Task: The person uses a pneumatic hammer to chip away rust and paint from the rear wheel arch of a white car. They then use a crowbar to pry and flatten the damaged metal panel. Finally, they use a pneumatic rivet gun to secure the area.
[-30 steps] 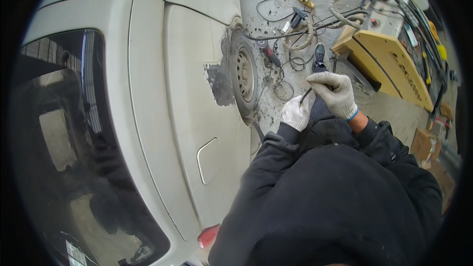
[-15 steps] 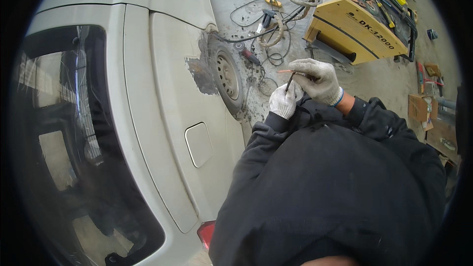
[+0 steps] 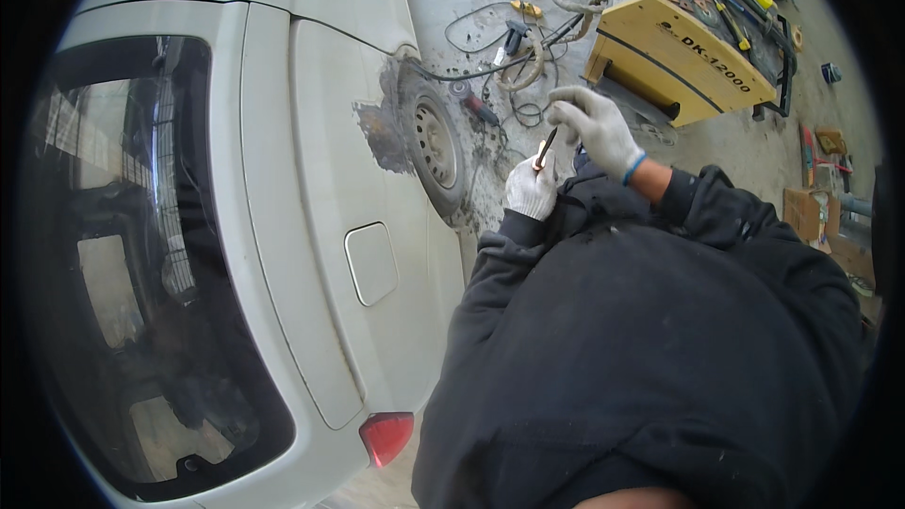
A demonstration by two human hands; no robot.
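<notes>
My left hand (image 3: 533,188), in a white knit glove, is closed round a thin dark rod (image 3: 547,148) that points up and away. A small copper-coloured piece (image 3: 541,149) shows beside the rod at the same fingers; whether the two are joined cannot be made out. Above the rod's upper end hovers my right hand (image 3: 605,137), gloved too, its fingers curved forward and apart with nothing visible between them. To the left stands a pale car, its rear wheel (image 3: 434,141) beside a bare, darkened metal patch (image 3: 385,137) on the panel.
A yellow machine (image 3: 674,61) with cables and tools on top stands ahead to the right. On the floor by the wheel lie an angle grinder (image 3: 481,109), tangled cables (image 3: 528,113) and a yellow-ended lead (image 3: 526,8). A cardboard box (image 3: 808,214) sits at the far right.
My right hand has lifted away from the left, and its fingers have opened. The copper-coloured piece, earlier at the right fingers, now stands at my left hand, which has shifted slightly left.
</notes>
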